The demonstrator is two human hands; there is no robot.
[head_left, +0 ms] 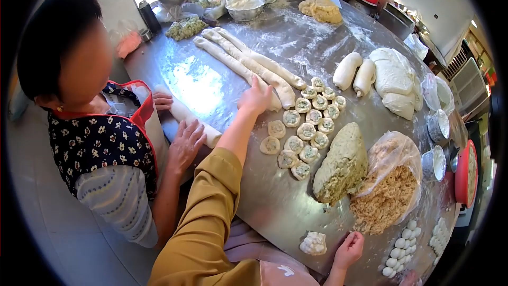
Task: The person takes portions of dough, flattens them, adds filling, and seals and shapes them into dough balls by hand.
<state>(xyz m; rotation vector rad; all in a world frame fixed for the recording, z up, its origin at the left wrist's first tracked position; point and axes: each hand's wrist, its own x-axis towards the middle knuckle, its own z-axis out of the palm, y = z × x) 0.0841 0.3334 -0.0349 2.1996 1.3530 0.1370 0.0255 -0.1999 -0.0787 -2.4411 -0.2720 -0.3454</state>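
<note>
My left hand (pixel 255 97) reaches over the table and grips the near end of a long dough rope (pixel 227 62), beside two more ropes. At the near edge my right hand (pixel 348 249) has its fingers curled together near brown crumbly filling (pixel 383 198); whatever they hold is too small to make out. To its left lies a small pleated dough piece (pixel 313 243). Several open-topped filled dough pieces (pixel 307 131) sit mid-table, next to a mound of green-flecked filling (pixel 341 164).
At the left a person in an apron rests both hands on a dough roll (pixel 193 122). Further right are two thick dough rolls (pixel 347 71), a large dough mass (pixel 394 79), metal bowls (pixel 438 126), a red basin (pixel 466 173) and small white balls (pixel 402 249).
</note>
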